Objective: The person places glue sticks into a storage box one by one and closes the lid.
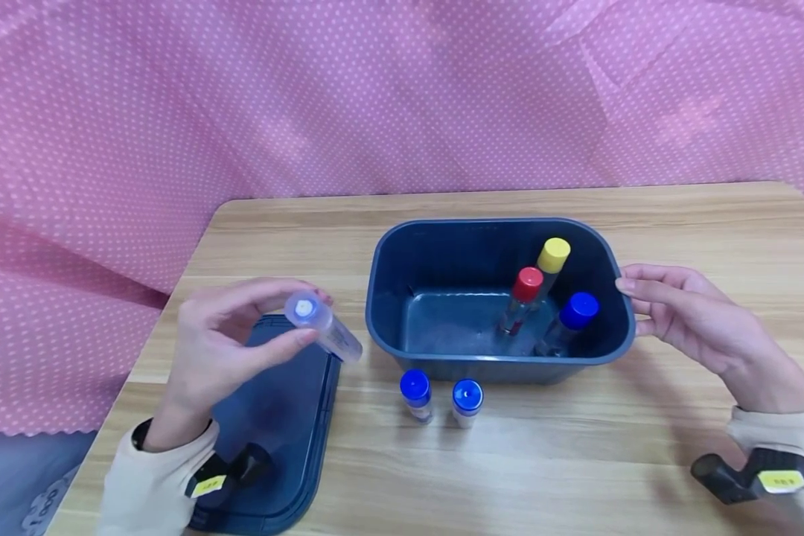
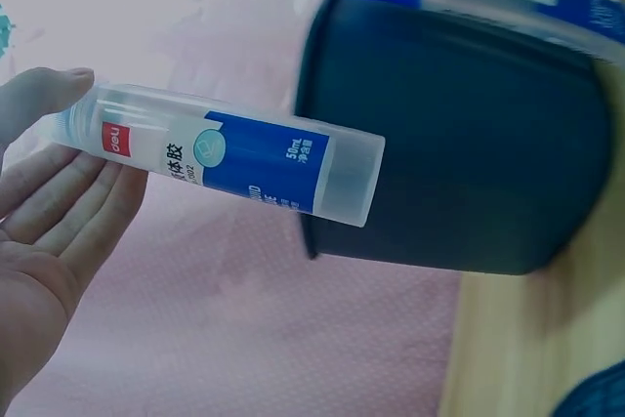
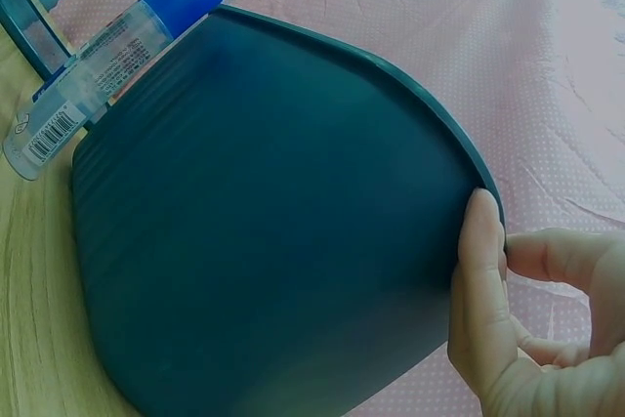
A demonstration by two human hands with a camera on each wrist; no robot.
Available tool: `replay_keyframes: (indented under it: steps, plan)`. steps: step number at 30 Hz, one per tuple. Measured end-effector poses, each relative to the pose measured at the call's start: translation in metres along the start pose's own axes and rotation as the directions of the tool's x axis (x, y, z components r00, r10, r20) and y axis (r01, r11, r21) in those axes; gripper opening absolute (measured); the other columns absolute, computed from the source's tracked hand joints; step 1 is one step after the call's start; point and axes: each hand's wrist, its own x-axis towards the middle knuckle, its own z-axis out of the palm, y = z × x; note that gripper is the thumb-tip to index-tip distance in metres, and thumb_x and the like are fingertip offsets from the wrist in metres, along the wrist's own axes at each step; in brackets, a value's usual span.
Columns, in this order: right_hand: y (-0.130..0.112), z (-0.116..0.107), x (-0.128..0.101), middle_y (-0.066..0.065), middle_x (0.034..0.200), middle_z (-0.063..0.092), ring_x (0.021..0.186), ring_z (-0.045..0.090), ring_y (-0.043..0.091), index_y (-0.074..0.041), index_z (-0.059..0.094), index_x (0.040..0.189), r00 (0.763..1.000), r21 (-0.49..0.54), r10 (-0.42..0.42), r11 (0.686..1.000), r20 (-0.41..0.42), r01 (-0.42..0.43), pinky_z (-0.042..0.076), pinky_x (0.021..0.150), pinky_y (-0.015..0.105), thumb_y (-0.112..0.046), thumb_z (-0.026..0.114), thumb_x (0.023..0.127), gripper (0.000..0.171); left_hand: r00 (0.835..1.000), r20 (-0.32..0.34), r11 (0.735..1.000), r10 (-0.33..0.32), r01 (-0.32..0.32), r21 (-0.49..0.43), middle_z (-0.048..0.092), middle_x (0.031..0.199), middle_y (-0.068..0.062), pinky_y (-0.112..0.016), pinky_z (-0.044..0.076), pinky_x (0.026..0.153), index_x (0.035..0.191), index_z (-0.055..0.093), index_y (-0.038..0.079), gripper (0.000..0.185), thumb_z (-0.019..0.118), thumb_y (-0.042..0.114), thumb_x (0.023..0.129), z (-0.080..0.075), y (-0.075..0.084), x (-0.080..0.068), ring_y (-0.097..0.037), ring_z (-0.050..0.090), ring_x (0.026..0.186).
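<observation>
Left of the frame's middle, the left hand (image 1: 211,350) pinches a clear bottle (image 1: 336,336) near its neck between thumb and fingers. No coloured cap shows on that bottle. In the head view its long axis runs from upper left to lower right, neck end at the hand and base slanting towards the left end of the dark blue bin (image 1: 502,370). So the bin lies to the right of the bottle, and the left hand is at the opposite end from the right hand (image 1: 706,327), which grips the bin's right rim with the thumb on the near side of the edge. The base looks just outside the bin's left rim, though from above I can't fairly judge its height against that rim.

Inside the bin, in its right half, a red-capped bottle (image 1: 522,298), a yellow-capped bottle (image 1: 552,260) and a blue-capped bottle (image 1: 572,320) lean or stand. Two more blue-capped bottles (image 1: 417,394) stand on the tabletop (image 1: 576,461) at lower centre, before the bin. A dark lid (image 1: 281,417) lies at lower left, below the left hand.
</observation>
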Motion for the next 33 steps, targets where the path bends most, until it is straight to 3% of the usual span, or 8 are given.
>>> replay_keyframes:
  steps: [10, 20, 25, 29, 33]
  plan:
    - [0.001, 0.003, 0.000, 0.011, 0.114, 0.068, 0.098, 0.069, 0.020, 0.004, 0.062, 0.120, 1.000, 0.013, 0.000, 1.000, 0.028, -0.001, 0.059, 0.080, 0.036, 0.008, 0.022, 0.101, 0.045, 0.997, -0.028, 0.994, 0.068, -0.070, -0.081, 0.071, 0.100, -0.021, -0.034, 0.056, 0.089, 0.102, 0.062, -0.021, 0.033, 0.076, -0.013, 0.073, 0.000, 0.008, 0.020, -0.029, 0.071, 0.092]
    - [0.002, 0.004, -0.006, 0.009, 0.112, 0.069, 0.098, 0.069, 0.019, 0.002, 0.063, 0.118, 0.999, -0.032, -0.018, 0.999, -0.039, 0.017, 0.059, 0.077, 0.035, 0.007, 0.025, 0.101, 0.042, 0.995, -0.069, 0.987, 0.078, -0.086, -0.132, 0.070, 0.094, -0.027, -0.035, 0.057, 0.085, 0.099, 0.060, -0.025, 0.035, 0.070, -0.026, 0.066, 0.006, 0.014, 0.040, -0.033, 0.070, 0.089]
    - [0.005, 0.009, -0.009, 0.005, 0.107, 0.069, 0.092, 0.068, 0.016, -0.001, 0.065, 0.115, 0.994, -0.091, -0.035, 0.996, -0.107, 0.026, 0.060, 0.071, 0.032, 0.006, 0.027, 0.102, 0.040, 0.995, -0.051, 0.994, 0.081, -0.085, -0.075, 0.070, 0.095, -0.024, -0.038, 0.056, 0.087, 0.101, 0.061, -0.023, 0.034, 0.071, -0.022, 0.069, 0.015, 0.015, 0.057, -0.031, 0.070, 0.089]
    - [0.008, 0.012, -0.009, 0.005, 0.105, 0.068, 0.089, 0.068, 0.016, 0.000, 0.064, 0.115, 0.990, -0.132, -0.066, 0.990, -0.126, 0.049, 0.060, 0.068, 0.031, 0.005, 0.029, 0.102, 0.038, 0.998, -0.033, 0.999, 0.048, -0.049, -0.019, 0.072, 0.097, -0.016, -0.037, 0.057, 0.086, 0.104, 0.062, -0.020, 0.034, 0.073, -0.016, 0.072, 0.021, 0.010, 0.067, -0.028, 0.069, 0.089]
    - [0.009, 0.014, -0.008, 0.005, 0.103, 0.068, 0.087, 0.068, 0.015, 0.000, 0.064, 0.114, 0.988, -0.154, -0.082, 0.986, -0.133, 0.061, 0.060, 0.067, 0.030, 0.005, 0.029, 0.102, 0.037, 0.999, 0.034, 1.000, 0.000, -0.001, 0.008, 0.072, 0.100, -0.010, -0.037, 0.056, 0.087, 0.105, 0.061, -0.018, 0.034, 0.073, -0.014, 0.073, 0.029, -0.001, 0.073, -0.025, 0.069, 0.091]
